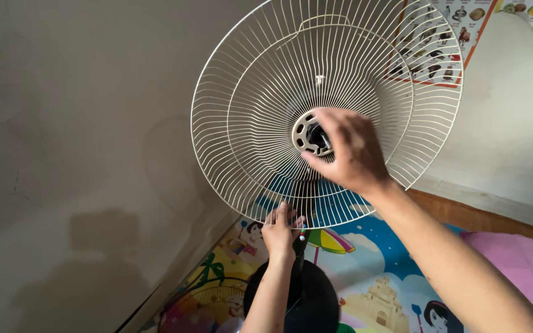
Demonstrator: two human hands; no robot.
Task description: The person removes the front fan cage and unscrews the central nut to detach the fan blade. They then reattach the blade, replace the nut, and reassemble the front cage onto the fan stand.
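gripping the grey hub nut (pixel 311 135) with right hand (pixel 348 151), left hand (pixel 280 231) clasping fan stand (pixel 300 246), picture poster (pixel 442 40) upper right

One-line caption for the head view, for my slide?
Right hand grips the grey hub nut of a white wire fan guard; left hand holds the dark stand neck below.

Colourful cartoon mat (pixel 377 290) on floor; black fan base (pixel 316 302), pink bedding (pixel 519 259) on it.
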